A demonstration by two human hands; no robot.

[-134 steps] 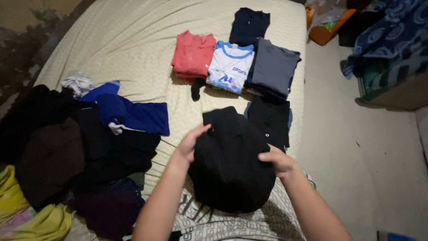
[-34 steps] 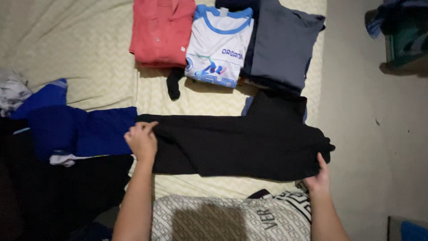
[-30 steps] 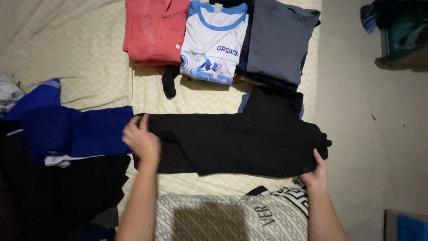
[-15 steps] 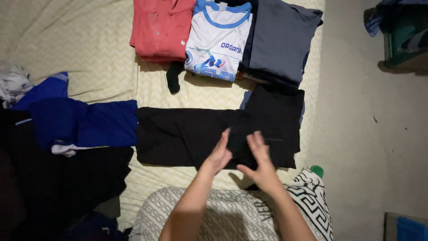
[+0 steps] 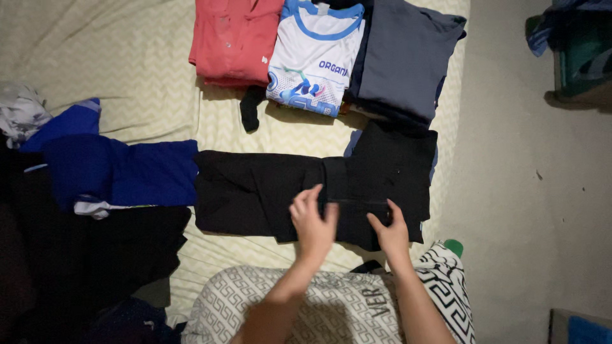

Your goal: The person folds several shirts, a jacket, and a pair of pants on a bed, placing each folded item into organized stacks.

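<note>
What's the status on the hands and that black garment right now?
Left hand and right hand flat on the black garment, fingers open. Garment lies stretched across the bed. Folded shirts beyond, blue clothing touching its left edge.

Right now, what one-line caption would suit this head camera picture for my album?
Both hands, left hand and right hand, press on a black garment spread on a cream bed below folded shirts.

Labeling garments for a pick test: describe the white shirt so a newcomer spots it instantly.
Start at the cream bed sheet and look along its far edge, where three folded tops lie in a row. The white shirt is the middle one, between a red shirt and a grey shirt. Only it has a blue collar and colourful print.
</note>
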